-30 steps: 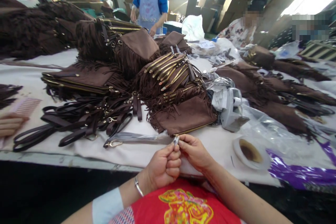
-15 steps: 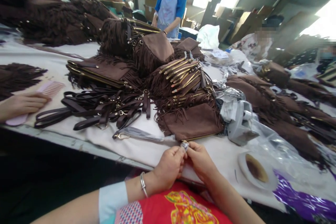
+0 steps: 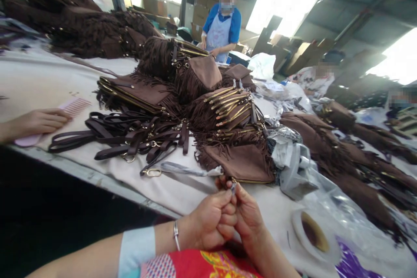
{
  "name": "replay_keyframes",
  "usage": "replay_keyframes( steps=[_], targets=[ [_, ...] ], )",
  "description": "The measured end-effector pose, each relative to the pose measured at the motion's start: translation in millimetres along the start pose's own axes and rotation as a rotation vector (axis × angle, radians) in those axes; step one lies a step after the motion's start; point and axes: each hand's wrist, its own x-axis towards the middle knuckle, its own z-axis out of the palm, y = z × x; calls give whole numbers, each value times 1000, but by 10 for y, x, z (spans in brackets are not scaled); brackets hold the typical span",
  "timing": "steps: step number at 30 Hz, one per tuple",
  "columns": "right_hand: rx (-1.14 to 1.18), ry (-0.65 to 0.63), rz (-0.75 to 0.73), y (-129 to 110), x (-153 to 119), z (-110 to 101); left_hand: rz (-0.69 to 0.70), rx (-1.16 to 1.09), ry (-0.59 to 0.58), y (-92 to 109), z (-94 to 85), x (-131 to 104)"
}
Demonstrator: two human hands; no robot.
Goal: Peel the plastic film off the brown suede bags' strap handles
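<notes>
My left hand and my right hand meet at the front corner of a brown fringed pouch. Both are closed, pinching a small piece with a shiny wrapping by the pouch's gold zipper; its exact kind is hidden by my fingers. The pouch lies flat, zipper edge facing me. Just left of that corner lies a strap wrapped in clear film, a gold clasp at its end.
Dark straps lie heaped to the left, with stacked fringed bags behind. Another person's hand rests on a pink comb. A tape roll and a grey tape dispenser are at right. A co-worker stands across the table.
The view has shifted, so the table sits further right and lower. My left fingers have curled tighter, and my hands stay together at the pouch corner. The fringed piece at far left has nearly left view.
</notes>
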Motion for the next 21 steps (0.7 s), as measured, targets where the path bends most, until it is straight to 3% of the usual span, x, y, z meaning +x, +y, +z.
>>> replay_keyframes(
  steps=[4,10,15,21],
  targets=[
    [-80,-100,-35,-55,66,121,-96,-120,-115,94,46,-68],
    [-118,-137,-42,-115,30,99,-56,-12,-110,108,66,-75],
    [-57,-223,96,-104,-88,-55,157,298,109,12,18,-54],
    [50,-97,27,-2,-109,-98,258,588,213,-107,2,-17]
  ],
)
